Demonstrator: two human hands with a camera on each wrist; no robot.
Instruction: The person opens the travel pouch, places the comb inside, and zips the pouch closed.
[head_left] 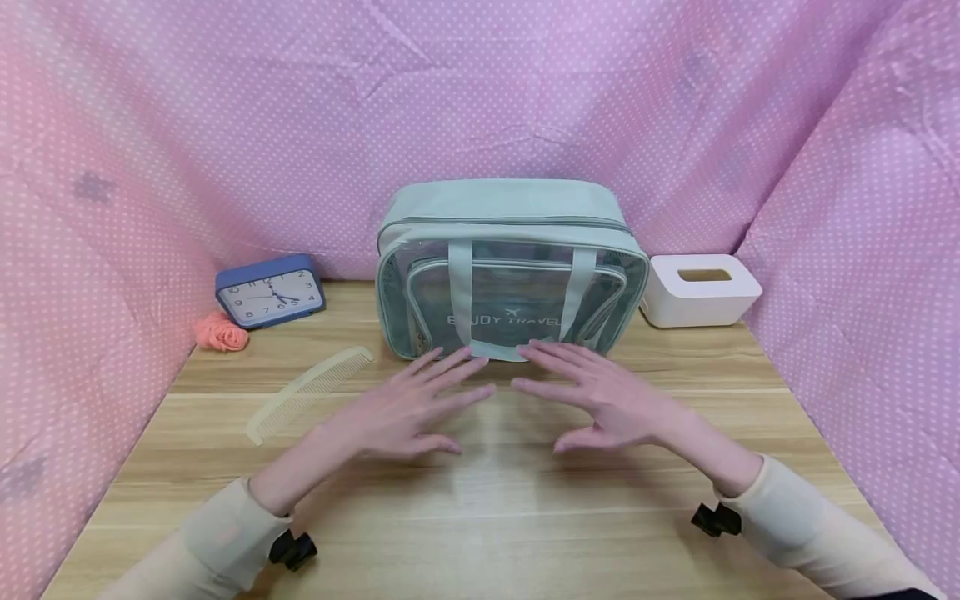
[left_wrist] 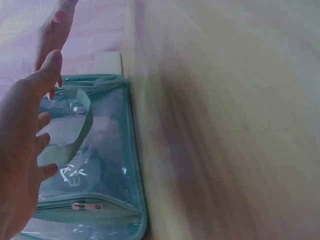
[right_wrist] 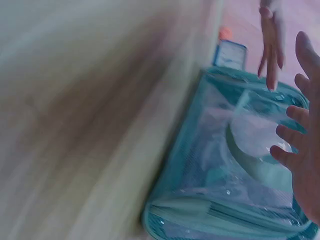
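A pale green travel bag with clear panels (head_left: 510, 292) stands upright at the back middle of the table, its front handle (head_left: 498, 352) hanging down. My left hand (head_left: 412, 404) hovers in front of its lower left part, fingers spread, holding nothing. Facing it, my right hand (head_left: 603, 396) is spread in front of the bag's lower right part, also holding nothing. A gap separates the two hands. In the left wrist view the bag (left_wrist: 107, 150) lies beyond the fingers of my left hand (left_wrist: 22, 135); the right wrist view shows the bag (right_wrist: 210, 160) beside my right hand (right_wrist: 305, 140).
On the left are a blue clock (head_left: 272, 292), a coral bundle of cord (head_left: 221, 332) and a pale yellow comb (head_left: 307, 392). A white tissue box (head_left: 701, 292) stands right of the bag. Pink dotted cloth (head_left: 480, 92) hangs around the wooden table (head_left: 480, 533).
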